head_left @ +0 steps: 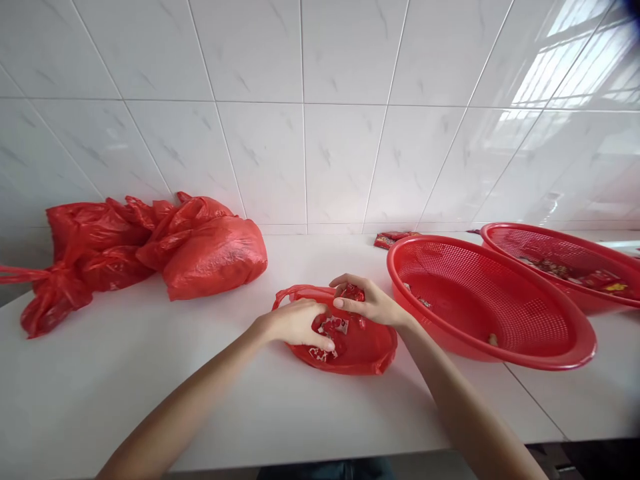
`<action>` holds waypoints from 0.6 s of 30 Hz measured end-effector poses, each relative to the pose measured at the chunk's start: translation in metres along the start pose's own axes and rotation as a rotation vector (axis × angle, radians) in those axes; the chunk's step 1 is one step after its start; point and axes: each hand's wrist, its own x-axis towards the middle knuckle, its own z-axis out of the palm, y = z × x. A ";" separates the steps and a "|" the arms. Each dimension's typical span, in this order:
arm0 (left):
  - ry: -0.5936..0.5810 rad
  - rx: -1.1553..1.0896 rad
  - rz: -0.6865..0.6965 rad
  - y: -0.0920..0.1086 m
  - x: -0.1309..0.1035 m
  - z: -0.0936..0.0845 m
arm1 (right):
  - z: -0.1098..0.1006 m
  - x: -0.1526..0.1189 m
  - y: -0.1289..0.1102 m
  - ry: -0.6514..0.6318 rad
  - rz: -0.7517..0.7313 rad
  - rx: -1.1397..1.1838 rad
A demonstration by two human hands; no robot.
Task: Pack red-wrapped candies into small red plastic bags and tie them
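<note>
The left hand (303,325), half curled, is over red-and-white packets (330,337) in the open red bag (363,347) on the counter (225,387); its grip is unclear. The right hand (367,301), fingers bent, holds a red packet (353,293) above the bag, just left of the near red basket (480,300).

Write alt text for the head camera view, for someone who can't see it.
Two bare hands, left and right, handle small red packets over an open red bag; filled red bags sit left, red baskets right.
</note>
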 end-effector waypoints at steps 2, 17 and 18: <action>-0.079 0.101 0.006 0.000 0.005 0.009 | -0.001 -0.002 0.002 0.029 0.020 0.064; 0.219 0.085 -0.055 -0.027 0.033 0.012 | 0.000 -0.002 0.024 0.231 0.083 0.304; 0.217 0.053 -0.043 -0.026 0.033 0.009 | 0.000 -0.003 0.023 0.250 0.067 0.287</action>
